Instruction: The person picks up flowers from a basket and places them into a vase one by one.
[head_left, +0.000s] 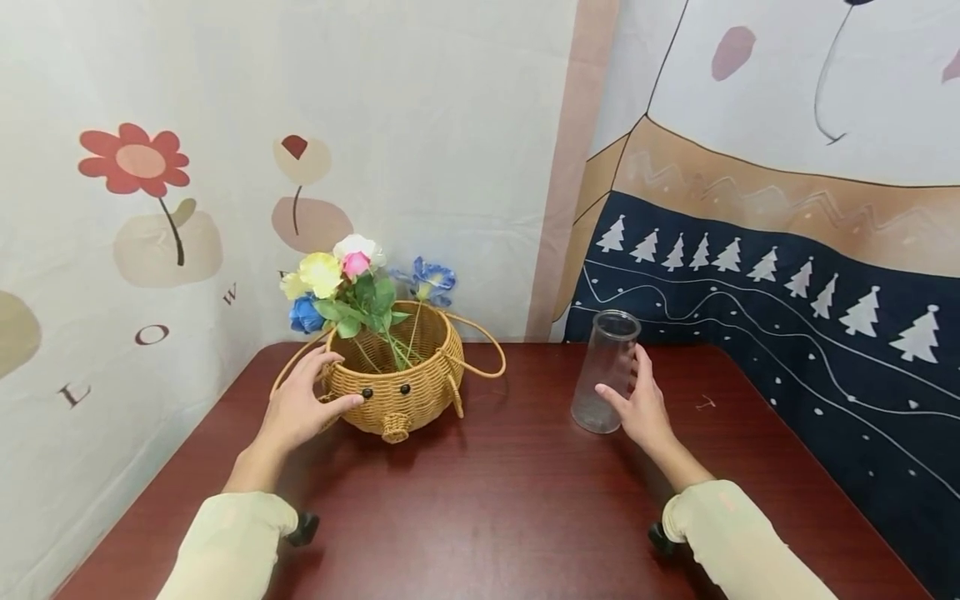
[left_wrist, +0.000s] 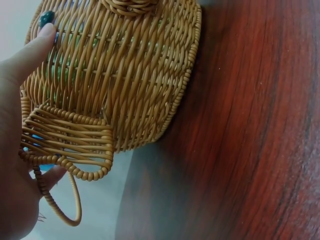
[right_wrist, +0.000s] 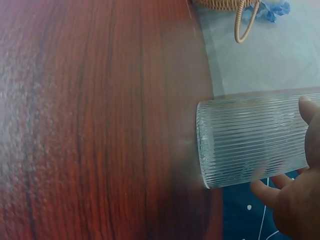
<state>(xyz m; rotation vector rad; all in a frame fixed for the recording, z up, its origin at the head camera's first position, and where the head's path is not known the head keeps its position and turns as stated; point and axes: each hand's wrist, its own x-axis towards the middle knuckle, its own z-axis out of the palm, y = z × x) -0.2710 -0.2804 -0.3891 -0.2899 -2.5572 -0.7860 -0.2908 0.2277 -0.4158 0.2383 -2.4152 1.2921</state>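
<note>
A pig-faced wicker basket (head_left: 427,400) stands on the table at the left, holding artificial flowers (head_left: 352,275) in yellow, white, pink and blue. My left hand (head_left: 300,404) spans its left side, thumb by one black eye and fingers at the rim. In the left wrist view the thumb (left_wrist: 37,50) lies against the weave, while the woven ear (left_wrist: 75,140) hides part of the fingers. To the right, a clear ribbed glass vase (head_left: 600,375) stands upright. My right hand (head_left: 645,408) holds it from its right side, thumb in front and fingers behind.
The dark red wooden table (head_left: 480,517) ends at a pale printed cloth (head_left: 450,150) behind. A navy cloth with white trees (head_left: 795,333) hangs at the right, close to the vase. One looped basket handle (head_left: 491,342) sticks out toward the vase.
</note>
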